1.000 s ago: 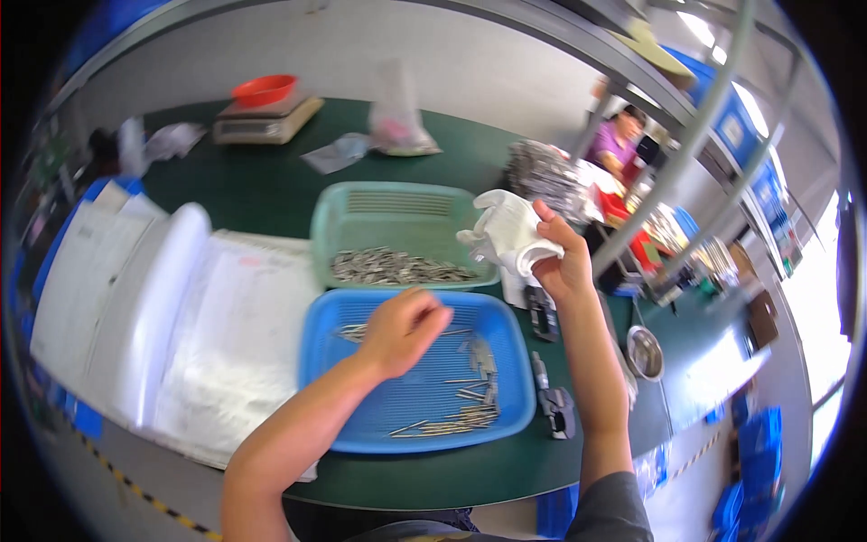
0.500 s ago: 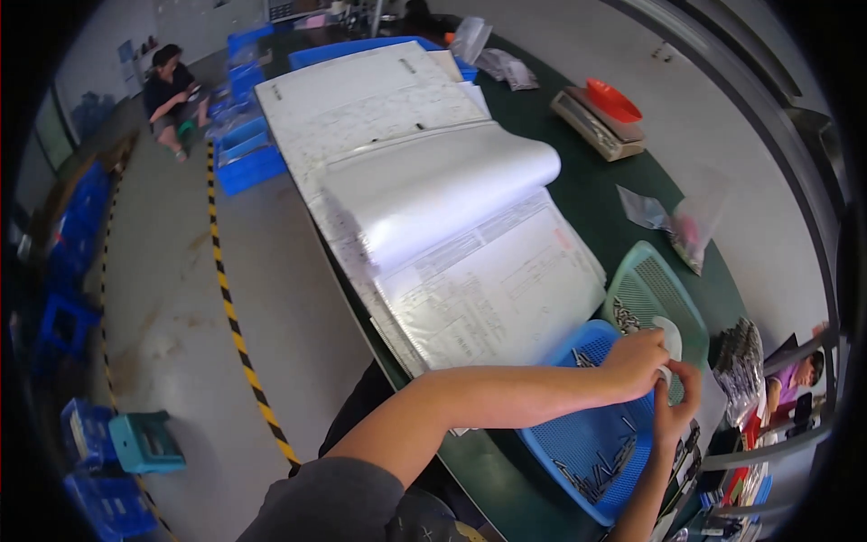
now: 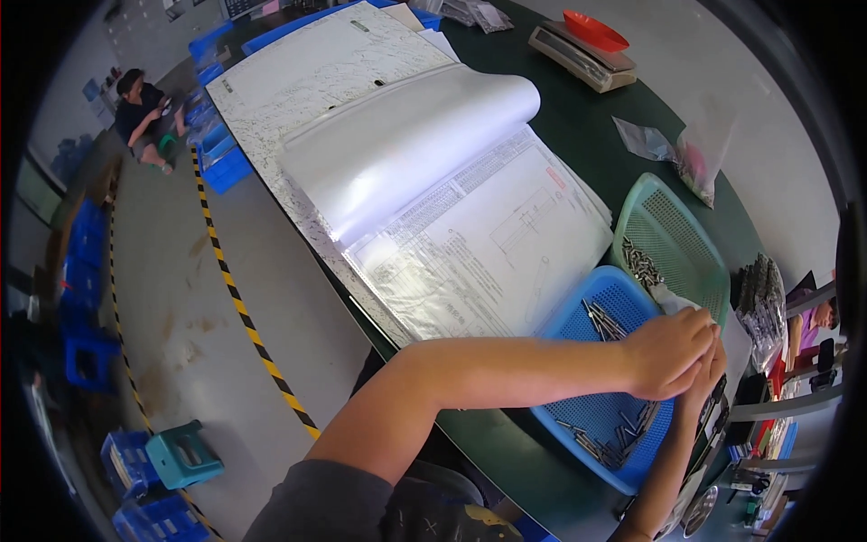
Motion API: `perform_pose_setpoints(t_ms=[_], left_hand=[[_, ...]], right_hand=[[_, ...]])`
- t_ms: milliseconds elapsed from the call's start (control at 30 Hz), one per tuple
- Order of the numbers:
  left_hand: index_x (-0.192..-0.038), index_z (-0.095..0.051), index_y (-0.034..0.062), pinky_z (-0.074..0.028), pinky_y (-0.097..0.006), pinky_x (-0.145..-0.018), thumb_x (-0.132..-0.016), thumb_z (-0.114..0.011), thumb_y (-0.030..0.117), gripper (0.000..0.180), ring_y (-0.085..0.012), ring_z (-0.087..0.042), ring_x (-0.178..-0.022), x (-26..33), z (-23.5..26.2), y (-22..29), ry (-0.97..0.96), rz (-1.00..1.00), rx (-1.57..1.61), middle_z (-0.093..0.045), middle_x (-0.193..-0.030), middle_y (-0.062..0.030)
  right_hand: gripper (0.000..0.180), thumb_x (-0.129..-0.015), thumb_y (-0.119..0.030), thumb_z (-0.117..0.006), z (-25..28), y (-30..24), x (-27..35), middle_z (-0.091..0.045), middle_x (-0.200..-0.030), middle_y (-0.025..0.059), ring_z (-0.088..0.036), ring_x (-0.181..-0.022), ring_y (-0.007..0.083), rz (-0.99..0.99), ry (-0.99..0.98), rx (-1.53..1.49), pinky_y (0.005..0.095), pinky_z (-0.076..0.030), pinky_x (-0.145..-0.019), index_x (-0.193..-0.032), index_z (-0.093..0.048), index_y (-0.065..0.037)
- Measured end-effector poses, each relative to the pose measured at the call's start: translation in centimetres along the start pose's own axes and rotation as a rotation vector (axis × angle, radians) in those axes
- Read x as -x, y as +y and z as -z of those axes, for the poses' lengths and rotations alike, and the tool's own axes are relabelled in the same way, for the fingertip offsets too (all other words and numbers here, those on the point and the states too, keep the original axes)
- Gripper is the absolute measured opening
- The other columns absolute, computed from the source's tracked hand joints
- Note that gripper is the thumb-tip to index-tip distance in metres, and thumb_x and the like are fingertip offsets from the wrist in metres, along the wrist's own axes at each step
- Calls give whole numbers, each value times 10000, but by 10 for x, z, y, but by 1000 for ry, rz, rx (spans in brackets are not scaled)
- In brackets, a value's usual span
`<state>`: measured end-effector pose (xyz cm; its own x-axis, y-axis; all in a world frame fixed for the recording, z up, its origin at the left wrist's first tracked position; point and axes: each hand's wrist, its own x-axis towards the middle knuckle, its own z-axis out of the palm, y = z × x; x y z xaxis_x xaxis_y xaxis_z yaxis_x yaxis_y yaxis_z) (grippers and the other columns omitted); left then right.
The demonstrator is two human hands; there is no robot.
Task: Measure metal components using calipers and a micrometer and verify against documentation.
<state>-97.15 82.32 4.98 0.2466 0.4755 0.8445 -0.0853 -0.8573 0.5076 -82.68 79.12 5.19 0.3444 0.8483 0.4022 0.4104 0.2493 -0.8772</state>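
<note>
My left hand [image 3: 670, 352] and right hand [image 3: 709, 361] meet, fingers curled narrow, above the far right corner of the blue tray [image 3: 607, 411]. They seem to pinch something small and pale between them; I cannot tell exactly what, as the fingers hide it.

The metal pins [image 3: 610, 443] lie loose in the blue tray, 1 cluster at its near end and 1 cluster [image 3: 603, 318] at its far end. I judge them light, stiff and smooth, apt to roll and slip on the perforated floor; each is best taken across its middle between thumb and forefinger, not by the tips.

The near rim of the blue tray sits close to the edge of the green table [image 3: 506, 461], so there is little room toward me. Its left side touches the open binder [image 3: 424, 190], whose curled sheet rises well above the tray; sweeping left would foul the paper.

Just beyond, the green tray [image 3: 682, 248] touches the blue tray and holds more pins [image 3: 639, 262] along its near wall. To the right stand dark parts and clutter, near the hands.

Farther off lie 2 clear bags [image 3: 677, 149] and a scale with a red dish [image 3: 582, 50], well apart, with bare table between.
</note>
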Motion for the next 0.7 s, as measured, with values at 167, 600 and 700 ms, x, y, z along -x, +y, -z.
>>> perform_pose_setpoints(t_ms=[167,600,700], left_hand=[[-927,-599,-44,-496,-469,-714,-797,-558,125,217,-410,-624,-799,-1,2,-11,-395,530,-51,-643,-889,-233],[-1131,-583,-32,-536,-355,-839,-950,-541,224,317,-210,-642,-939,-19,25,-40,231,1025,1255,-645,-1065,-124],[-1191,-525,18,-527,-351,-877,-983,-473,277,336,-207,-621,-999,-25,33,-39,197,1050,1367,-609,-1111,-112]], right_hand=[[260,-935,-71,-494,-11,-28,4,-469,-586,85,-460,-551,229,554,-77,582,342,-411,-616,-685,-522,-7],[254,-667,-79,-716,-53,-43,22,-481,-586,54,-498,-543,233,981,-358,631,355,-436,-632,-609,-468,-83],[239,-676,-56,-694,-56,-38,21,-497,-590,67,-504,-544,251,935,-303,569,367,-428,-608,-607,-466,-76]])
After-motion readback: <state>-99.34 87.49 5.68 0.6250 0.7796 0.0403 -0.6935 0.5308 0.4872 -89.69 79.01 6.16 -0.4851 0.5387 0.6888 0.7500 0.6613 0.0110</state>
